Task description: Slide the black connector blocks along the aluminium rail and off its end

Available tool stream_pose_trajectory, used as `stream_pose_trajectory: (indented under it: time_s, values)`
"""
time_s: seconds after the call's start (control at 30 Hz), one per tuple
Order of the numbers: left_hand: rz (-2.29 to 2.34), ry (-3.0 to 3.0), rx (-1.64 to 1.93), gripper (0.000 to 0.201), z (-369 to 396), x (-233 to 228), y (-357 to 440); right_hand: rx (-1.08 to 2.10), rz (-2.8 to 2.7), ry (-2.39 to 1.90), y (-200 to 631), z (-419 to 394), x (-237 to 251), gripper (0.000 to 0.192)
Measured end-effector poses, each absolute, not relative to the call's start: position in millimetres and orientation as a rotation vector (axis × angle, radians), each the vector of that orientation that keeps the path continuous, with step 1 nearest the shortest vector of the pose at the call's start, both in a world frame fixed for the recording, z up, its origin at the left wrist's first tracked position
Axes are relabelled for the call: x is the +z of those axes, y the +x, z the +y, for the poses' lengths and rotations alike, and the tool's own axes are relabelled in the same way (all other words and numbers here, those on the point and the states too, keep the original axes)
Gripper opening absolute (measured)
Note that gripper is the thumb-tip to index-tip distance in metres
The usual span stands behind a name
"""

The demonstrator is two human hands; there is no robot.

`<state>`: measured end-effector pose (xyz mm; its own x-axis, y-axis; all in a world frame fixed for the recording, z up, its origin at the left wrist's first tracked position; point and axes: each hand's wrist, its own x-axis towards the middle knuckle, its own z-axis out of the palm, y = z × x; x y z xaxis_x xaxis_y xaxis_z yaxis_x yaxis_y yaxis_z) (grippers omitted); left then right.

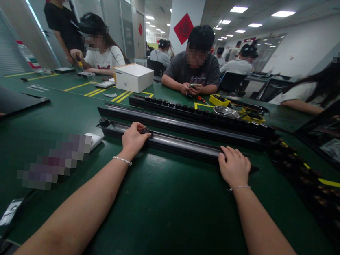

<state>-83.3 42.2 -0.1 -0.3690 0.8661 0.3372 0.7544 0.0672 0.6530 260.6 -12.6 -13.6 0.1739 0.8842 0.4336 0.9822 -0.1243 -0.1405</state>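
While both my arms reach fwd over the green table (160,208), my left hand (135,138) rests on the nearest long black rail (183,144), fingers curled, thumb & forefinger pinching a small dark part (145,131) at the rail's top edge. My right hand (235,165) lies further along the same rail, palm down, fingers spread a bit & pressing it flat; it holds nothing. Thin bracelets on both wrists.

Just beyond my hands, a second rail (182,124) runs parallel, then a third strip w/ a row of dark sockets (196,111). To the right of my right hand, another socket strip (311,176) angles toward me. Left of my left hand, a small white item (95,140) sits near the rail end. Further out: a white box (132,77), a yellow tray (219,100), & a person opposite w/ hands together on something small.

Risks, as I judge: the tiny part could slip from my pinch & drop into the rail channel, since the grip is at fingertips only. If my right hand eases off, the rail could slide or twist on the smooth mat.
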Motion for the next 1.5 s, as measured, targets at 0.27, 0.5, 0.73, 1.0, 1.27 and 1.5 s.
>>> stream_pose_trajectory:
  time_s: [0.27,0.5,0.73,1.0,1.27,1.5]
  values:
    - [2.19,1.682,1.145,0.033,39.3,2.9,-79.0,-0.323,-1.762,-2.074,260.6,-13.2,-13.2,0.048]
    - [2.179,1.689,1.151,0.032,39.5,2.4,-78.2,-0.315,-1.767,-2.08,259.5,-14.1,-11.7,0.049]
    - [2.149,1.717,1.155,0.032,40.8,0.2,-75.1,-0.336,-1.76,-2.075,258.7,-14.4,-12.1,0.049]
    - [2.106,1.817,1.121,0.033,42.2,-2.9,-74.8,-0.31,-1.759,-2.054,261.5,-12.3,-14.1,0.049]
    - [2.258,1.967,1.066,0.029,39.0,1.9,-73.3,-0.29,-1.758,-2.061,260.2,-13.4,-11.9,0.048]
    - [2.308,1.981,1.003,0.035,39.5,2.1,-74.1,-0.312,-1.764,-2.074,259.2,-14.0,-11.3,0.049]
